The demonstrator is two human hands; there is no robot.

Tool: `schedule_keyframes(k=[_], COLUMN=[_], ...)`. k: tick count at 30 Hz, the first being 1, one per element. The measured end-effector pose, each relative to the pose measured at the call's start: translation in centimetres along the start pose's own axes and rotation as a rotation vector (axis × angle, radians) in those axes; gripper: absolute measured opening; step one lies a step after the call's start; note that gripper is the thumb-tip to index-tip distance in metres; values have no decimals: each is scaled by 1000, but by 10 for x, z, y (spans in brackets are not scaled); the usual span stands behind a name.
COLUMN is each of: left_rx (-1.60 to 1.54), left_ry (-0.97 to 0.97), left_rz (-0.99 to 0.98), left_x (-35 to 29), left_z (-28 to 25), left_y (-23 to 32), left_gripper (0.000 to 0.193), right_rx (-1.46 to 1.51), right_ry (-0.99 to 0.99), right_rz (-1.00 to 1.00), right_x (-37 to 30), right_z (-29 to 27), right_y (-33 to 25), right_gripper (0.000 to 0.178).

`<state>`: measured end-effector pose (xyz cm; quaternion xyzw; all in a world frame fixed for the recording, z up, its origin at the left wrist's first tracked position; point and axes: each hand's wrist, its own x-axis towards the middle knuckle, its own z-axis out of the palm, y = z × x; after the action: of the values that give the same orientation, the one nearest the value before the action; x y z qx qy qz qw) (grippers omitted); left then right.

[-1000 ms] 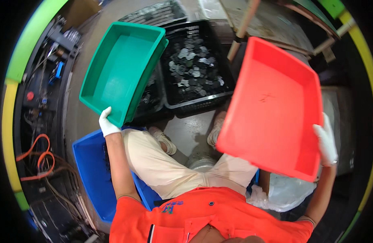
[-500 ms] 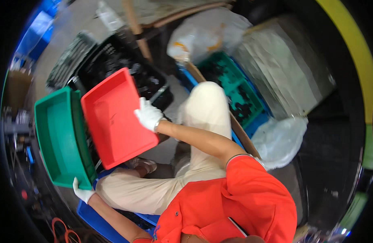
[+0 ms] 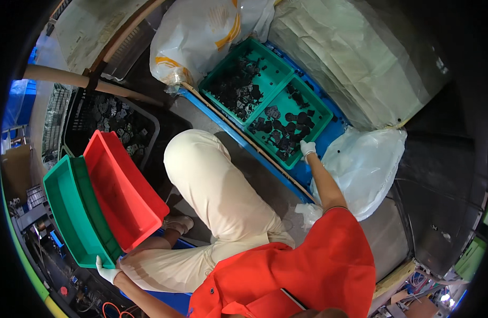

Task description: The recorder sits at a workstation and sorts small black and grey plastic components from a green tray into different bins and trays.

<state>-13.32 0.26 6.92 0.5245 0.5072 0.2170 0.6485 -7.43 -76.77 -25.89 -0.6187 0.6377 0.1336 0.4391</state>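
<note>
My left hand (image 3: 107,270), in a white glove, grips the near end of an empty green tray (image 3: 74,212), thumb over the rim and the other fingers hidden below. Against that tray leans a red tray (image 3: 124,193), which neither hand touches. Reaching out to the right, my gloved right hand (image 3: 307,149) closes on the rim of another green tray (image 3: 324,117) that holds small black parts (image 3: 283,130). Beside it sits a further green tray (image 3: 284,69) with a heap of similar dark pieces (image 3: 236,87).
The filled trays stand on a blue surface (image 3: 324,140) with a wooden front edge (image 3: 238,132). Plastic bags (image 3: 360,164) and a wrapped stack (image 3: 355,63) flank them. Behind the red tray, a black crate (image 3: 79,122) holds small parts. A wooden bar (image 3: 58,76) crosses at the left.
My right hand has let go of the red tray and swung right to the tray of black parts. The red tray now rests beside the green one. My view has turned right.
</note>
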Motion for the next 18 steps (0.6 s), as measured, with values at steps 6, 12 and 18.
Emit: schedule_keyframes(k=[6, 12, 18], left_rx=[-57, -128, -216], left_ry=[-113, -125, -190], left_rz=[-61, 25, -18], left_x=[-1, 10, 14], left_z=[20, 2, 7], left_y=[-15, -21, -32], left_gripper=[31, 32, 35], right_rx=[-410, -561, -922], right_ry=[309, 415, 377], right_rz=[-425, -782, -725], right_x=[49, -42, -106], right_z=[-42, -134, -193], right_y=[35, -65, -157], right_gripper=[42, 36, 33])
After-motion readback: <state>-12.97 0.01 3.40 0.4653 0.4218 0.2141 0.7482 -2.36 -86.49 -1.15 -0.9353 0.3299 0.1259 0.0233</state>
